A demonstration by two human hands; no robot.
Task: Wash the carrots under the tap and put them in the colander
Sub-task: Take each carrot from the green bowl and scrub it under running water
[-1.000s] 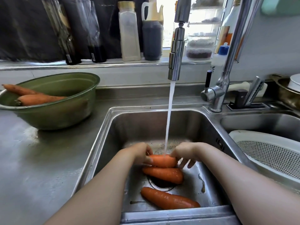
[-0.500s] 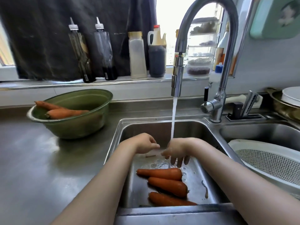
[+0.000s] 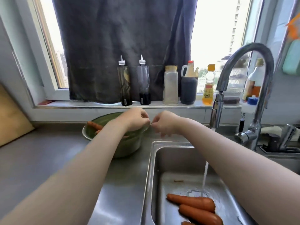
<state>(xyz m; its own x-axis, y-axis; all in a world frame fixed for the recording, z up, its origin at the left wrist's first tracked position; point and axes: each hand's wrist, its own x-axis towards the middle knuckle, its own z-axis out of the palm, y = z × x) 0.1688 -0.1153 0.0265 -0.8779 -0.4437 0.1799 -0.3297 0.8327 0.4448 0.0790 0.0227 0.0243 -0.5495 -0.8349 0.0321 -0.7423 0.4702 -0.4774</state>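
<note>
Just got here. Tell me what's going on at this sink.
A person is partway through washing carrots. The left hand and right hand are raised over the green bowl on the counter, fingertips nearly meeting. Whether they pinch something small is unclear. Carrots in the bowl wait their turn. The tap runs into the sink, where more carrots lie untouched. No colander is in view.

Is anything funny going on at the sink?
The tap is running, but the left hand and right hand are up by the bowl. The water just splashes the sink beside the carrots.
</note>
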